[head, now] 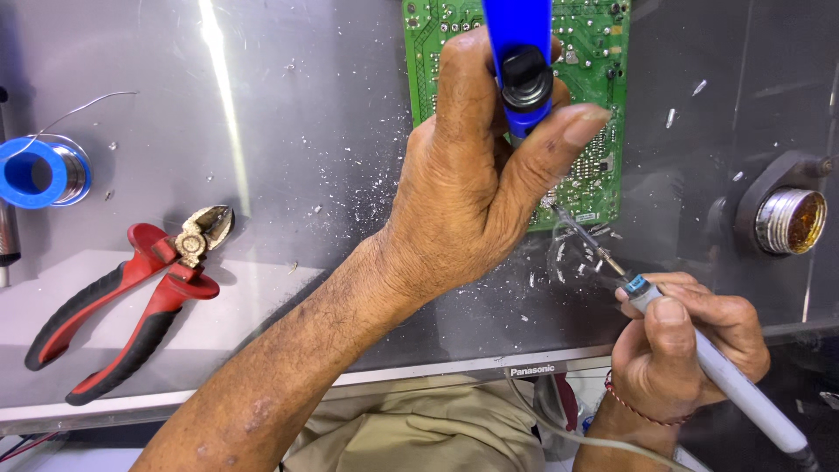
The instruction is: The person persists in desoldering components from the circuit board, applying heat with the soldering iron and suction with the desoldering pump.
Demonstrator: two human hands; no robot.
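Circuit board (603, 52), green and studded with solder joints, lies flat at the far edge of the grey tabletop (332, 114), partly hidden behind the left hand (476, 183). That hand is closed around a blue suction pump (522, 52), thumb near its black plunger. The right hand (686, 341) is clamped on a soldering iron (725, 376), held like a pen, with the metal tip (599, 249) near the board's lower edge.

The hot tip sits close to the left hand's fingers, so a small slip could burn them. Lingering on one joint could probably lift a copper pad. Solder flecks scattered across the tabletop might bridge contacts if the board slides over them. The iron's cord (559, 424) trails toward the person's lap and could snag. Red-handled cutters (140, 288) and a solder spool (39, 170) lie well apart, to the left.
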